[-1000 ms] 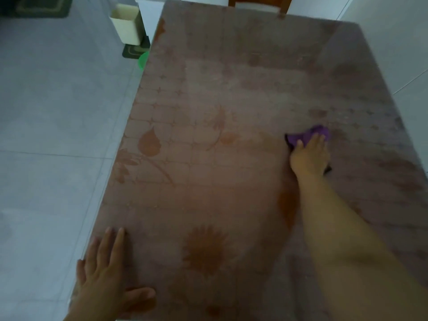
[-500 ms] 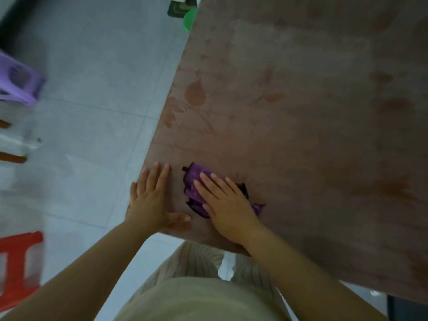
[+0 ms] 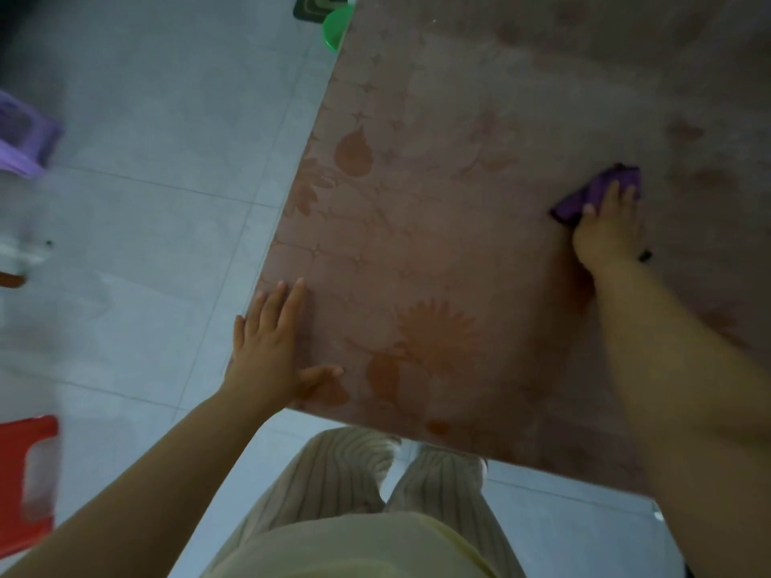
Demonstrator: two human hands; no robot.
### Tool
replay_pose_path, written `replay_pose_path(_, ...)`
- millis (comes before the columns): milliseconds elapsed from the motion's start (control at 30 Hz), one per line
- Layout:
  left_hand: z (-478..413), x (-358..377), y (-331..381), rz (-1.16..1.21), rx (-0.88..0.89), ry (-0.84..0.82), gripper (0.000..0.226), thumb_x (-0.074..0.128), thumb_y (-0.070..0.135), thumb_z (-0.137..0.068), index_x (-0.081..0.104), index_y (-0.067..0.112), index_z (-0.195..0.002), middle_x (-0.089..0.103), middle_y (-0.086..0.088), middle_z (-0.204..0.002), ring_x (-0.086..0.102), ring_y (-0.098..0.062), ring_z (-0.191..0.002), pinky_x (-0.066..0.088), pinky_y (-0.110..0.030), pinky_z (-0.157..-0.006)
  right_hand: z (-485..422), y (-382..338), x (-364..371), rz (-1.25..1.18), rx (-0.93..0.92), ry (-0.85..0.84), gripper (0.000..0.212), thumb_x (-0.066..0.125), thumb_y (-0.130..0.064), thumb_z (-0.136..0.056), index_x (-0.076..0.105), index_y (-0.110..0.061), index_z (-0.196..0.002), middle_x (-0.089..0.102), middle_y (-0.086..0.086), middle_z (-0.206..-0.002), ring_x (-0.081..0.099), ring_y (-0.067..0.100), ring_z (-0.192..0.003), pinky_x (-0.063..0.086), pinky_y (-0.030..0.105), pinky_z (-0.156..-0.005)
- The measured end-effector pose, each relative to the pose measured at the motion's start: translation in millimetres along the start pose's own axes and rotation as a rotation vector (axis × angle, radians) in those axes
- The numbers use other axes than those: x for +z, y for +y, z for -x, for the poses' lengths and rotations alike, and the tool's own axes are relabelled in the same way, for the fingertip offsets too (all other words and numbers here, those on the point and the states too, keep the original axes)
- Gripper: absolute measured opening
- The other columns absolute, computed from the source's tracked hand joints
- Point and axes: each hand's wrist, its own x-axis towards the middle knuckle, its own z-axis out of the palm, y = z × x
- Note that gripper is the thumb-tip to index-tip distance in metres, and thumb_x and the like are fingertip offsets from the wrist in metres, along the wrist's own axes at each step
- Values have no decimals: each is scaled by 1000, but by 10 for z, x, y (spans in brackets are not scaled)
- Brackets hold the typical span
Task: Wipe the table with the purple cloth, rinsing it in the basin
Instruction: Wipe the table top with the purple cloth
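Note:
The table [image 3: 459, 168] has a pinkish-brown top with a leaf and flower print and fills the upper right of the head view. The purple cloth [image 3: 592, 196] lies bunched on the table's right half. My right hand [image 3: 609, 227] presses flat on top of it with straight fingers, and part of the cloth is hidden beneath the palm. My left hand [image 3: 271, 348] rests flat on the table's near left corner with fingers spread. The green basin [image 3: 337, 27] peeks out on the floor past the table's far left edge.
Grey tiled floor [image 3: 167, 160] stretches to the left. A purple stool [image 3: 21, 139] stands at the far left and a red stool [image 3: 25, 477] at the lower left. A dark mat [image 3: 313, 4] lies beside the basin. My legs stand against the near table edge.
My right hand has slid the cloth from beside my left hand at the near left corner out to the right and further up the table. My left hand has stayed planted.

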Motion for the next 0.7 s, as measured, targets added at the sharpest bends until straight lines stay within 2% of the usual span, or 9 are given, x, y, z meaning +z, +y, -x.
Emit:
replay_pose_path(67, 14, -48, -5, 39, -13, 23, 119, 65, 66, -56, -7, 27, -143, 6, -5, -154, 4, -25, -142, 4, -54, -112, -7, -611, 154, 6, -180, -71, 55, 26, -28, -101, 6, -8, -148, 2, 14, -157, 4, 30, -144, 6, 41, -116)
replay_pose_path(167, 55, -95, -10, 43, -43, 48, 114, 68, 60, -61, -3, 24, -144, 13, -8, -153, 13, -28, -140, 4, -54, -112, 497, -1511, 423, 34, -550, -189, 58, 29, -34, -99, 6, -14, -148, 3, 12, -157, 5, 28, -144, 7, 43, -117)
replay_pose_path(233, 85, -82, -5, 45, -53, 111, 99, 70, 39, -72, 5, 20, -144, 24, -13, -149, 22, -32, -136, 8, -57, -110, 1089, -1882, 610, 72, -751, -272, 59, 30, -39, -98, 6, -20, -148, 1, 9, -157, 3, 28, -144, 4, 45, -116)
replay_pose_path(333, 108, -41, 40, 65, -69, 251, 76, 56, -1, -75, 22, 13, -141, 41, -19, -136, 38, -38, -124, 21, -60, -106, 1969, -1932, 789, 122, -948, -395, 55, 26, -42, -98, 4, -30, -148, -5, 2, -158, -5, 25, -144, -6, 47, -114)
replay_pose_path(400, 118, -4, 108, 103, -66, 251, 73, 51, -6, -74, 26, 12, -140, 44, -19, -134, 40, -37, -124, 23, -58, -107, 2297, -1677, 814, 110, -1026, -400, 53, 24, -40, -99, 4, -30, -148, -4, 0, -158, -6, 22, -144, -9, 45, -113)
replay_pose_path(467, 142, 78, 239, 103, -30, 204, 69, 50, 0, -76, 27, 14, -139, 43, -16, -137, 37, -34, -128, 20, -57, -109, 2414, -1297, 772, 100, -1055, -387, 52, 23, -37, -100, 3, -28, -148, -2, -2, -158, -4, 19, -144, -9, 42, -114)
replay_pose_path(533, 199, 204, 453, 58, 68, 146, 66, 46, 22, -77, 27, 17, -139, 40, -11, -141, 32, -31, -133, 16, -58, -110, 2412, -832, 696, 91, -1041, -360, 53, 20, -36, -98, 7, -27, -148, 4, -2, -158, 3, 18, -144, -4, 42, -115)
replay_pose_path(633, 309, 437, 850, 19, 192, 96, 74, 30, 56, -74, 24, 24, -141, 33, -3, -147, 22, -28, -138, 9, -56, -110, 2251, 12, 554, 101, -891, -234, 54, 23, -38, -92, 28, -25, -144, 33, 0, -150, 34, 20, -136, 23, 47, -110)
replay_pose_path(700, 355, 582, 1123, 40, 198, 102, 77, 25, 60, -72, 22, 26, -141, 30, -1, -149, 18, -27, -140, 6, -55, -111, 2051, 666, 403, 123, -730, -198, 54, 29, -38, -89, 34, -23, -140, 43, 4, -144, 46, 25, -129, 34, 51, -102)
